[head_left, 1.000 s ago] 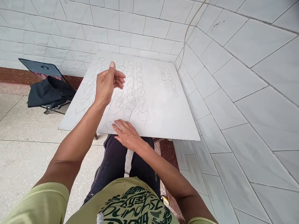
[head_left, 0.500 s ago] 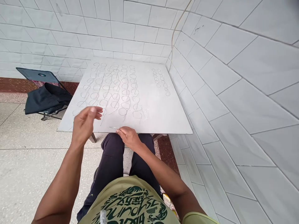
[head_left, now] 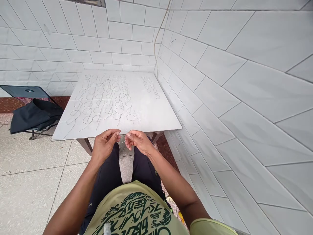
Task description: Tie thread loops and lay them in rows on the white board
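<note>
I see the left hand (head_left: 104,145) and the right hand (head_left: 140,141) just apart, each in a narrow pinch, holding a thin, pale, curved wire-like strand (head_left: 121,142) between them. The strand is near the knees of the dark trousers (head_left: 107,176), by the near edge of a flat white rectangular board (head_left: 156,114), where thin grey looped strands (head_left: 109,105) lie in rows
</note>
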### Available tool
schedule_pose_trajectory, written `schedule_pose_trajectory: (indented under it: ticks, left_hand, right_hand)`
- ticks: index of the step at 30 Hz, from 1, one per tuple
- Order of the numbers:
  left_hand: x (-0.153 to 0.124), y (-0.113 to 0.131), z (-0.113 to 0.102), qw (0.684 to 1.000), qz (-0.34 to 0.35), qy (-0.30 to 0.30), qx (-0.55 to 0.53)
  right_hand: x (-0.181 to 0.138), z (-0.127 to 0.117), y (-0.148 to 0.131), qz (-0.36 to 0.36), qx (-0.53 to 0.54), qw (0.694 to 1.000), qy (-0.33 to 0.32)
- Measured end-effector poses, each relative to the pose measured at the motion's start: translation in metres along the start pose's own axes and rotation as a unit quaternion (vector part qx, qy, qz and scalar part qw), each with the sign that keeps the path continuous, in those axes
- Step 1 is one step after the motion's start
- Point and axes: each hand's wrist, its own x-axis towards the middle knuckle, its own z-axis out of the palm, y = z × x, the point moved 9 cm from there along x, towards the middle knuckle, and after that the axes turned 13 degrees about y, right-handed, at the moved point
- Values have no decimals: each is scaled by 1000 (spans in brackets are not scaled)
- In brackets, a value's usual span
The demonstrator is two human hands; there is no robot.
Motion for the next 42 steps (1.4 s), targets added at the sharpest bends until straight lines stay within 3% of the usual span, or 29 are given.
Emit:
schedule_pose_trajectory:
  ticks: [5, 10, 15, 21, 25, 30, 34, 42]
  left_hand:
    - [-24, -3, 11, 996, -51, -37, -69]
    - [-36, -19, 24, 985, -108, -97, -97]
    - [-37, -22, 26, 991, -82, -56, -89]
    - [-49, -30, 31, 986, -103, -15, -132]
    - [-55, -35, 33, 981, -111, -22, -160]
    - [-48, -37, 24, 994, -49, 27, -99]
    - [-42, -44, 20, 995, -36, 66, -62]
    - [-31, -53, 28, 997, -39, 33, -58]
  right_hand:
    - [-21, -10, -8, -48, 50, 995, 73]
    - [-33, -11, -3, -37, 59, 995, 78]
    - [-39, -13, 7, -35, 54, 994, 84]
    - [-40, -13, 23, 2, 44, 995, 86]
    - [-36, -15, 31, 12, 46, 994, 95]
    - [-30, -19, 36, -15, -16, 993, 117]
    - [-31, -21, 34, -53, -96, 985, 132]
    - [-28, -33, 31, -120, -211, 953, 182]
